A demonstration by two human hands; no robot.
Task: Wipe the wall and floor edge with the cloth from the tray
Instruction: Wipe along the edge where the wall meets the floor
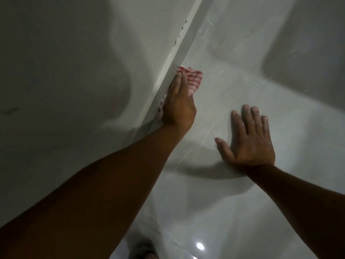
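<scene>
My left hand (178, 103) presses a red-and-white checked cloth (194, 79) against the skirting strip (179, 47) where the grey wall (65, 71) meets the glossy tiled floor (233, 62). The cloth sticks out beyond my fingertips and a bit shows under the palm by the skirting. My right hand (250, 141) lies flat on the floor to the right, fingers spread, holding nothing. The tray is not in view.
Dark specks (182, 30) dot the top of the skirting further along the edge. A ceiling light reflects in the floor (200, 246) near the bottom. My shadow falls across the wall and floor. A foot or knee shows dimly at the bottom edge (147, 254).
</scene>
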